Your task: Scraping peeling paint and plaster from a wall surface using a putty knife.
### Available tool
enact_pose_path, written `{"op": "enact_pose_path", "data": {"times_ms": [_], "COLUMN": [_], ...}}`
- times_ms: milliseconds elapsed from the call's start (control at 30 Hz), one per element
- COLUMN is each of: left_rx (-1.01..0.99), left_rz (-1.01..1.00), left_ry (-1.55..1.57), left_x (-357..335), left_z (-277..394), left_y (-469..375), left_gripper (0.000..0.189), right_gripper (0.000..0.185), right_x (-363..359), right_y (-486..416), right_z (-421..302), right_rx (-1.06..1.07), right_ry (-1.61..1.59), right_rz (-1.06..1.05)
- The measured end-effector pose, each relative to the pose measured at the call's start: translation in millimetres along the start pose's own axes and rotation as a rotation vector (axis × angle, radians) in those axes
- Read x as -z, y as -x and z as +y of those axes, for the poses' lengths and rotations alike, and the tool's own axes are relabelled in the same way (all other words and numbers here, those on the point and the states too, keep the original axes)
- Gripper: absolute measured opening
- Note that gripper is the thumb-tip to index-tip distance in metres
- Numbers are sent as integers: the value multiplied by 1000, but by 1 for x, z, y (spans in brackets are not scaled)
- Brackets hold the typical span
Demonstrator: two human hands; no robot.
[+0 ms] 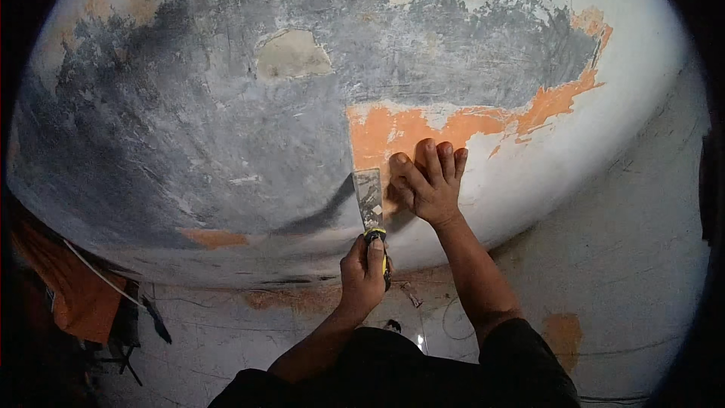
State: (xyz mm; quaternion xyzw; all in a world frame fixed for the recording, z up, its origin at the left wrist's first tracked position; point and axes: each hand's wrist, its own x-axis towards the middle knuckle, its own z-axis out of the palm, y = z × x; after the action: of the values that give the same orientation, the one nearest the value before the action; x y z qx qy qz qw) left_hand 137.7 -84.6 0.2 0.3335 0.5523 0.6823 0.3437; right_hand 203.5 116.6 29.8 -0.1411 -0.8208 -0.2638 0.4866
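Before me is a wall (272,141) with grey bare plaster, white paint (527,175) and ragged patches of orange undercoat (430,124). My left hand (362,277) grips the black and yellow handle of a putty knife (369,195). Its stained metal blade points up, the tip at the border between grey plaster and orange. To the right, my right hand (433,184) has its fingers spread over the lower orange area. Whether the fingertips press on the wall, I cannot tell. A pale patch (294,54) lies higher up within the grey.
An orange cloth (90,306) hangs at lower left, beside a thin white rod or cable (102,272) with a dark end. Thin dark legs (127,362) stand below it. Small debris (413,296) and an orange-brown patch (562,340) mark the light floor.
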Motion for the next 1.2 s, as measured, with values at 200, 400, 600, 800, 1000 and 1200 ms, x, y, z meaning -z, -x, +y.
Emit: {"op": "enact_pose_path", "data": {"times_ms": [200,400,600,800,1000,1200], "left_rx": [14,27,-8,-36,29,16], "left_rz": [11,20,26,1,-4,37], "left_ry": [-28,21,-50,-49,-56,-103], "left_x": [-1,1,1,2,2,5], "left_z": [6,-3,-9,-5,-10,-15], "left_y": [-2,2,1,-4,-6,-4], "left_gripper": [28,31,29,26,28,29], "right_gripper": [47,47,47,46,46,47], "right_x": [-4,-9,-8,-3,-6,-9], "right_y": [8,4,5,4,6,12], "right_z": [0,0,1,2,4,4], "right_rx": [-47,-53,-46,-36,-36,-35], "right_ry": [28,51,52,34,47,66], "right_rz": [7,33,29,9,25,25]}}
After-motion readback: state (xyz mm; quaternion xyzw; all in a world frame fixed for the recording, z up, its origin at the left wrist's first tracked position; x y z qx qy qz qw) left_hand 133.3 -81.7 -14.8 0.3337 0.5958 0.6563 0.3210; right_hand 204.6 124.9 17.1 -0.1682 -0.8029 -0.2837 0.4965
